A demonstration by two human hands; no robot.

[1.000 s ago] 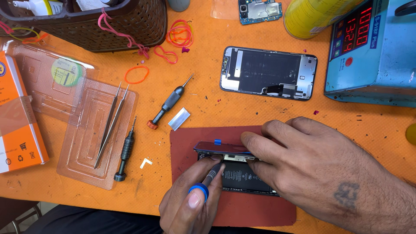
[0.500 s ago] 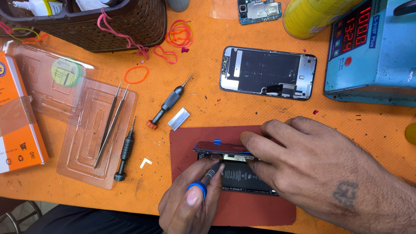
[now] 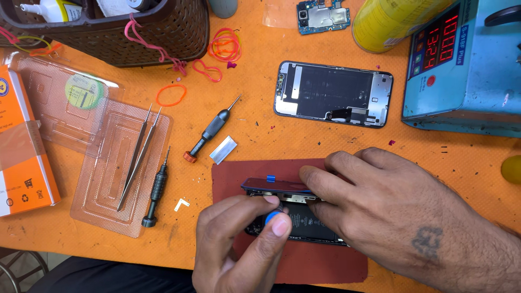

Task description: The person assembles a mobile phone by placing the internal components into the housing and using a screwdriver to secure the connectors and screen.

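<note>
The left hand point(image 3: 239, 244) pinches a blue-capped screwdriver point(image 3: 274, 220), fingers closed on it, tip down in the opened phone point(image 3: 293, 209). The right hand point(image 3: 391, 217) presses the phone onto the red mat point(image 3: 228, 179), fingers together and flat. A slipping tip could gouge the phone's internals. Beyond, the orange table point(image 3: 260, 130) carries tweezers point(image 3: 138, 157), a second phone frame point(image 3: 332, 93) and a blue meter box point(image 3: 467, 70).

Opened phone point(image 3: 304, 217) on mat point(image 3: 239, 173), beneath the fingers point(image 3: 320, 179). Left of the fingers: screwdriver point(image 3: 156, 187), tweezers point(image 3: 138, 157) on tray point(image 3: 103, 201). Beyond the fingers: second phone frame point(image 3: 332, 93) on desk point(image 3: 260, 135).
</note>
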